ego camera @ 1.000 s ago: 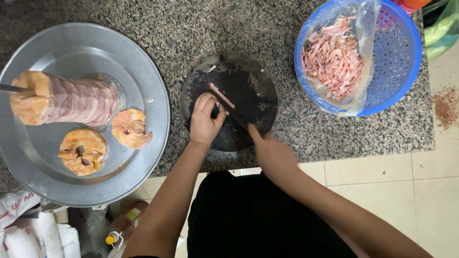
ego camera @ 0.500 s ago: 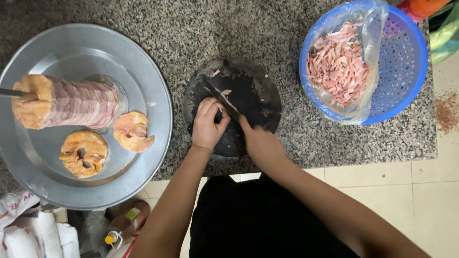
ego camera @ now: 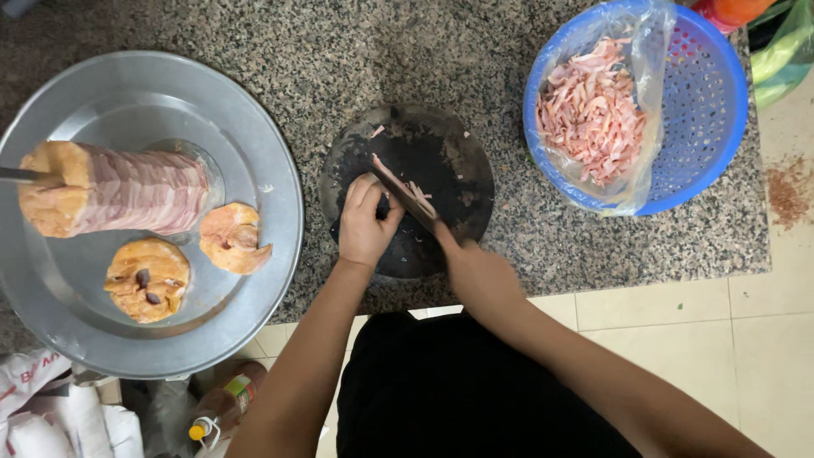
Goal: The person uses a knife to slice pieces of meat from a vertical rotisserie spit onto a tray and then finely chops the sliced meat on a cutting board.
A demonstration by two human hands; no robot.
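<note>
A round dark chopping board [ego camera: 458, 161] lies on the speckled stone counter. My left hand [ego camera: 366, 222] is curled over a small piece of pink meat at the board's middle. My right hand [ego camera: 476, 273] grips a knife [ego camera: 409, 193] whose blade lies slantwise against the left fingers, with thin meat slices [ego camera: 421, 197] beside it. A blue perforated basket [ego camera: 704, 102] at the right holds a clear plastic bag full of shredded pink meat [ego camera: 593, 110].
A wide steel tray [ego camera: 76, 331] at the left carries a large meat roll on a skewer [ego camera: 119, 191] and two round meat pieces [ego camera: 146, 278]. A bottle [ego camera: 225, 407] and white bags [ego camera: 42, 416] lie below the counter on the tiled floor.
My right hand has shifted left along the board, bringing the knife blade up against my left fingers. The view has drifted slightly.
</note>
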